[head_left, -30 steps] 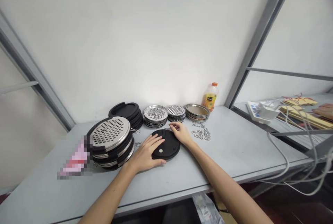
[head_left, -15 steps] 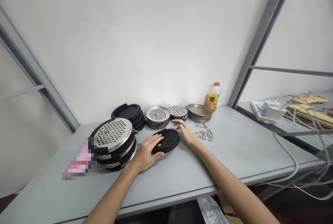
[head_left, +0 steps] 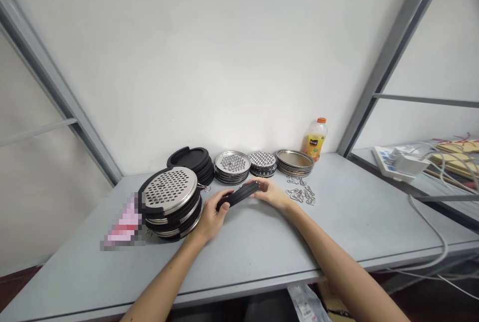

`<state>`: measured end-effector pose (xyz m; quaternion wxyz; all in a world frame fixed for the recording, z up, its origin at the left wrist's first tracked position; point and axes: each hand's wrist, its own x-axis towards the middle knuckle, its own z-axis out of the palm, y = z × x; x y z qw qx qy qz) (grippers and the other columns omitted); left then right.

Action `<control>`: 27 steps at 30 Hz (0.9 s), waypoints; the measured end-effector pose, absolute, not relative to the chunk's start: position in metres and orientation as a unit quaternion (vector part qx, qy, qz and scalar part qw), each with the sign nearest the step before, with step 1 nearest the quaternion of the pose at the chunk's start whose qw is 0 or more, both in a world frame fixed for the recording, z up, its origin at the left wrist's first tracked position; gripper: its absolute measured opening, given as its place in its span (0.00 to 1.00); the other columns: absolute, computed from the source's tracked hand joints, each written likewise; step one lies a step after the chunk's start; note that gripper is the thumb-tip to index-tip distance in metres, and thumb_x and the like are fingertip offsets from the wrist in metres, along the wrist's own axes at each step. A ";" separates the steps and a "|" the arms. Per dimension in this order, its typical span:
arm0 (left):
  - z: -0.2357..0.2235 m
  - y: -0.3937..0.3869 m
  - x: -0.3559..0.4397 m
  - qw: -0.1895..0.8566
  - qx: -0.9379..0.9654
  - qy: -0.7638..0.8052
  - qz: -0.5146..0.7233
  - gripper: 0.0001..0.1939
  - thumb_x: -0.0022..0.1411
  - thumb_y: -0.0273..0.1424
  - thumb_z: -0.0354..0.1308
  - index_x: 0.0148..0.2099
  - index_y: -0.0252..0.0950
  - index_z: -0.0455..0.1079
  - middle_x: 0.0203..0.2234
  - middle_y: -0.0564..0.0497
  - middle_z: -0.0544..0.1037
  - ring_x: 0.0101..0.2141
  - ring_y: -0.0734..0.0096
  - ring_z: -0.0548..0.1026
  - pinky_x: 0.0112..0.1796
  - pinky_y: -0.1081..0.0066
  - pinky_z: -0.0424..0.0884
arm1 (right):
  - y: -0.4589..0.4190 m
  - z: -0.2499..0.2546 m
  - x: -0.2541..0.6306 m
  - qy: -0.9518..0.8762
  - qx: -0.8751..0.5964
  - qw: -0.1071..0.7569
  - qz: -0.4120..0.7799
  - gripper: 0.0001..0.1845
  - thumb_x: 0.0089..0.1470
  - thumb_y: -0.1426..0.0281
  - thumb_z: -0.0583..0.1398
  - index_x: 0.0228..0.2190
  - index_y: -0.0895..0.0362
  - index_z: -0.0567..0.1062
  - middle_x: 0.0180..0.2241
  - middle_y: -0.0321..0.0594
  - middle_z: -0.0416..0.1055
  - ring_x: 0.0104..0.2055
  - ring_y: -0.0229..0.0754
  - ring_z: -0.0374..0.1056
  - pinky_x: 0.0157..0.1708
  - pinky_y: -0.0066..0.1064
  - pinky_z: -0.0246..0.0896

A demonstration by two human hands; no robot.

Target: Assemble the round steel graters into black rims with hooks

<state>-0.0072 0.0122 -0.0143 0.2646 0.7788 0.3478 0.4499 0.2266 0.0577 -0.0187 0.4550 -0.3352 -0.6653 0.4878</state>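
A round black plastic holder [head_left: 238, 195] is tilted up so its rim faces me, just above the table. My left hand [head_left: 215, 212] grips its left end, thumb on the near side. At its right end my right hand [head_left: 270, 193] has its fingers closed on the edge. Left of my left hand stands a tall stack of round graters in black holders [head_left: 170, 189], a perforated metal disc on top. Behind are a stack of black holders [head_left: 192, 160], a stack of perforated metal discs [head_left: 232, 163] and a stack of rough-toothed metal discs [head_left: 262, 159].
Shallow metal discs [head_left: 295, 160] are stacked at the back right, with small wire clips [head_left: 301, 193] in front. A juice bottle [head_left: 314, 141] stands by the wall. A power strip [head_left: 389, 162] with white cables lies far right. A pixelated pink item [head_left: 125, 224] is at left.
The black holder has been lifted and tipped from lying flat onto its edge. My left hand has closed round it, and my right hand has come in to grip its other end.
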 end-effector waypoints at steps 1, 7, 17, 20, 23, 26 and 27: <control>-0.015 0.012 -0.007 0.262 0.777 0.345 0.457 0.33 0.65 0.54 0.41 0.54 0.33 0.67 0.49 0.41 0.74 0.50 0.56 0.71 0.51 0.61 0.65 | 0.058 -0.019 0.227 -0.664 -0.335 0.459 0.486 0.21 0.39 0.67 0.69 0.38 0.58 0.76 0.36 0.40 0.77 0.40 0.44 0.71 0.47 0.37 0.63; -0.022 0.014 -0.009 0.231 0.773 0.349 0.477 0.25 0.70 0.44 0.39 0.59 0.35 0.61 0.54 0.40 0.69 0.55 0.55 0.67 0.54 0.57 0.62 | 0.062 -0.023 0.233 -0.586 -0.323 0.511 0.540 0.17 0.39 0.62 0.70 0.31 0.59 0.78 0.29 0.38 0.77 0.33 0.42 0.72 0.39 0.34 0.65; -0.015 0.004 -0.004 0.128 0.836 0.347 0.405 0.53 0.54 0.39 0.65 0.69 0.41 0.32 0.65 0.38 0.45 0.60 0.48 0.57 0.56 0.49 0.60 | 0.057 -0.015 0.230 -0.380 -0.345 0.514 0.688 0.15 0.53 0.59 0.62 0.35 0.60 0.77 0.36 0.46 0.79 0.35 0.43 0.75 0.40 0.33 0.70; -0.011 0.002 -0.005 -0.002 0.854 0.330 0.402 0.47 0.55 0.36 0.65 0.68 0.45 0.41 0.67 0.41 0.34 0.63 0.43 0.50 0.57 0.45 0.56 | 0.055 -0.014 0.227 -0.342 -0.362 0.485 0.719 0.14 0.56 0.62 0.60 0.39 0.60 0.75 0.37 0.46 0.79 0.37 0.43 0.76 0.43 0.34 0.70; -0.006 0.003 -0.007 -0.106 0.868 0.300 0.382 0.34 0.60 0.28 0.61 0.65 0.45 0.53 0.67 0.42 0.39 0.63 0.43 0.48 0.57 0.45 0.55 | 0.052 -0.011 0.222 -0.305 -0.378 0.453 0.748 0.14 0.57 0.65 0.58 0.42 0.61 0.74 0.37 0.48 0.79 0.37 0.44 0.76 0.45 0.37 0.70; -0.004 0.006 -0.010 -0.104 0.893 0.257 0.354 0.27 0.62 0.21 0.56 0.61 0.42 0.60 0.61 0.43 0.59 0.62 0.50 0.55 0.56 0.48 0.59 | 0.050 -0.009 0.218 -0.285 -0.367 0.443 0.767 0.14 0.58 0.66 0.57 0.43 0.62 0.73 0.38 0.49 0.79 0.38 0.44 0.76 0.46 0.37 0.70; -0.004 0.007 -0.010 -0.089 0.898 0.244 0.354 0.25 0.62 0.20 0.55 0.60 0.41 0.62 0.58 0.44 0.65 0.60 0.53 0.59 0.55 0.49 0.61 | 0.050 -0.008 0.218 -0.282 -0.359 0.445 0.771 0.15 0.58 0.66 0.56 0.43 0.62 0.72 0.38 0.49 0.79 0.38 0.44 0.76 0.45 0.37 0.70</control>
